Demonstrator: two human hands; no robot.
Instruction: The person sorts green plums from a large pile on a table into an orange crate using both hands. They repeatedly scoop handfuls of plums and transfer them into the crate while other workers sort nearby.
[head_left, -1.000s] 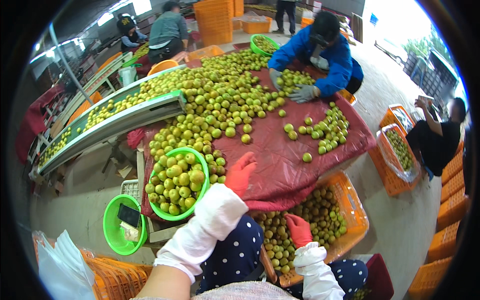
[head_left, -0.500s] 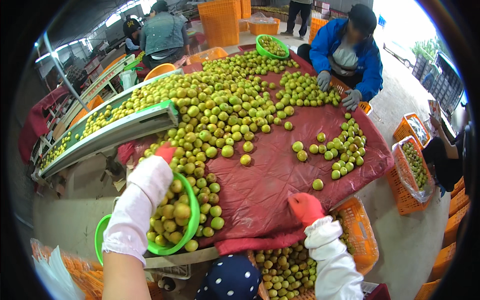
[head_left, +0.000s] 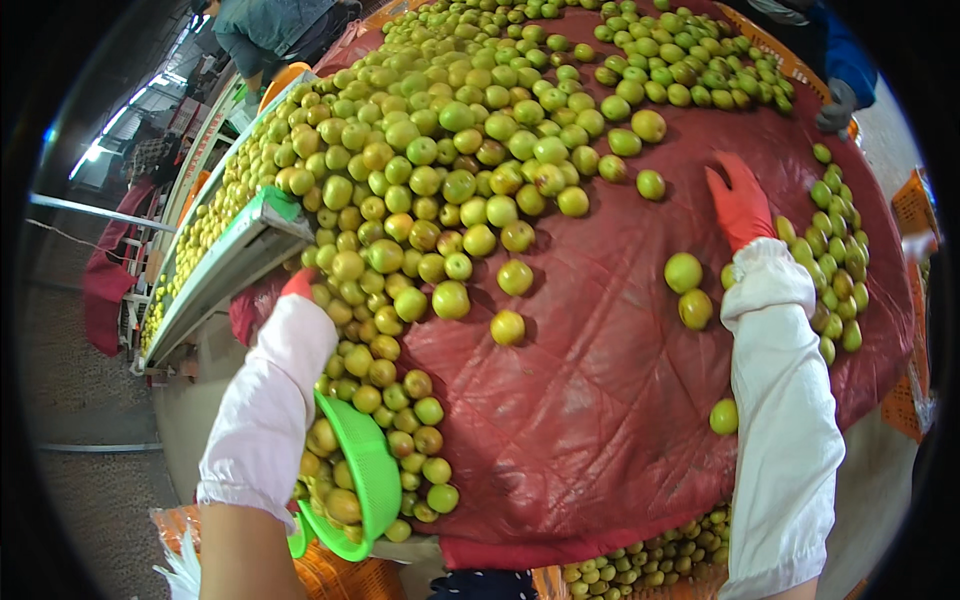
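My left hand [head_left: 300,283], red-gloved, reaches into the mass of round yellow-green fruit [head_left: 420,200] beside the conveyor's end; its fingers are largely hidden by my sleeve and the fruit. My right hand [head_left: 738,200], also red-gloved, is stretched over the maroon quilted cover [head_left: 590,420], fingers apart and empty, just left of a smaller cluster of fruit [head_left: 830,240]. A green basket [head_left: 365,470] holding fruit sits below my left hand at the near left edge.
A conveyor [head_left: 215,280] carrying fruit runs along the left. A co-worker's gloved hand [head_left: 840,105] and blue sleeve are at the far right; another person [head_left: 275,30] stands at the upper left. Orange crates [head_left: 905,395] stand beyond the cover, and one with fruit [head_left: 640,560] lies below it.
The view has moved in closer over the cover. My right hand has risen from the lower crate onto the cover and opened. My left hand has moved forward and left into the fruit.
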